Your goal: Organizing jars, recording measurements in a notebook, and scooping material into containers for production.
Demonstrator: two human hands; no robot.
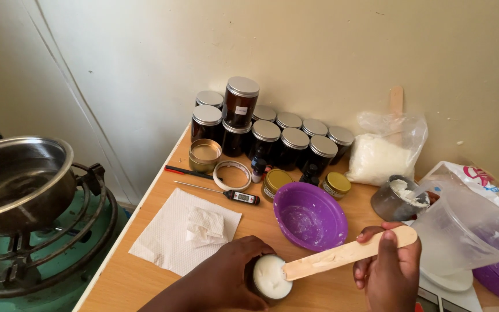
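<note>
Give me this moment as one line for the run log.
left hand: holds small jar | right hand: holds wooden spatula, tip on jar's white cream | beside: purple bowl

The scene is evenly and softly lit, moderately bright, with a warm cast over the cream wall [295, 52] and the wooden table [145, 271]. Shadows are faint and short: the dark jars [272, 136] throw only a soft shade on the wall behind them, and the purple bowl [310, 216] is darker along its near inner side. Pale highlights sit on the jars' metal lids and on the rim of the steel pot [18, 179]. The clear plastic jug [463, 231] looks hazy. Focus is sharp across the table; the wall's corner line leans, hinting at wide-angle distortion near the left edge.
</note>
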